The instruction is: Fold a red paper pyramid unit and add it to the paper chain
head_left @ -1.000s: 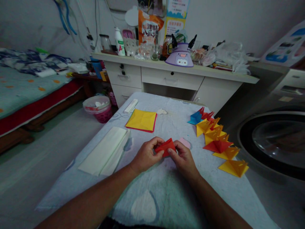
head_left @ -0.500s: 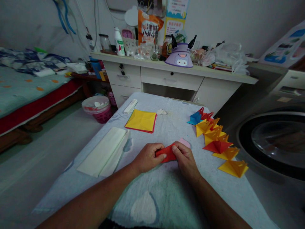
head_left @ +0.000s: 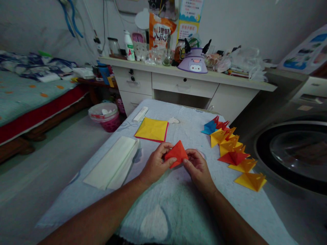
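A folded red paper piece (head_left: 176, 153) is held up just above the cloth-covered table (head_left: 176, 204), its pointed top facing away from me. My left hand (head_left: 155, 164) pinches its left edge between thumb and fingers. My right hand (head_left: 197, 166) grips its right lower corner with thumb and forefinger. A small pink thing (head_left: 202, 154) on the cloth is mostly hidden behind my right hand.
A row of folded paper pieces (head_left: 233, 153), blue, red and yellow, runs along the table's right side. A stack of yellow and red square sheets (head_left: 152, 129) lies ahead, a folded white cloth (head_left: 114, 161) at left. A cluttered desk (head_left: 194, 80) stands beyond, a washing machine (head_left: 293, 149) at right.
The red piece was pressed low between both hands. Now it is lifted and turned so its broad triangular face shows, with the hands drawn slightly apart.
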{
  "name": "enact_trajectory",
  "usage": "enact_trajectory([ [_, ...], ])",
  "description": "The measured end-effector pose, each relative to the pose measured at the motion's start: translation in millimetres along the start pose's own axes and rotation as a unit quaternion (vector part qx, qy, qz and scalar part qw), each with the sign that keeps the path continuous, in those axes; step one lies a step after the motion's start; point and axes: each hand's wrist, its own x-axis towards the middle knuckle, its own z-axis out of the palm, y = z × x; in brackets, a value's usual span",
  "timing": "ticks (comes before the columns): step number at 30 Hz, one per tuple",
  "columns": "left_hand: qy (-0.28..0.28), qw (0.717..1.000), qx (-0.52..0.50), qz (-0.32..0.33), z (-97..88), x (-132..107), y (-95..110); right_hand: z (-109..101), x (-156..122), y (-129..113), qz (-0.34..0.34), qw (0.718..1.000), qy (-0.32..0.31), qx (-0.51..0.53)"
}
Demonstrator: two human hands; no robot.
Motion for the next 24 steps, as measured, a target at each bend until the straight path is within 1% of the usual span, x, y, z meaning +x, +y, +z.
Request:
enact_trajectory([
  [4,0.005,0.999,0.038,0.024,-0.8,0.5,-2.3,-0.9,-0.4,1.2,-0.013,1.0,0.002,-0.009],
  [10,0.02,0.989,0.139,0.042,-4.5,0.7,-2.4,-0.9,-1.5,3.2,-0.012,1.0,-0.007,-0.009],
  [14,0.03,0.986,0.155,0.053,-4.6,0.4,-1.3,-1.6,-1.6,3.5,-0.015,0.999,-0.002,-0.032],
  [18,0.012,0.983,0.171,0.066,-4.0,-0.2,-0.1,-3.0,-1.6,5.4,-0.017,0.999,-0.001,-0.038],
  [24,0.006,0.976,0.2,0.09,-4.0,-0.7,1.0,-0.7,-0.3,5.5,-0.027,0.999,0.006,-0.033],
])
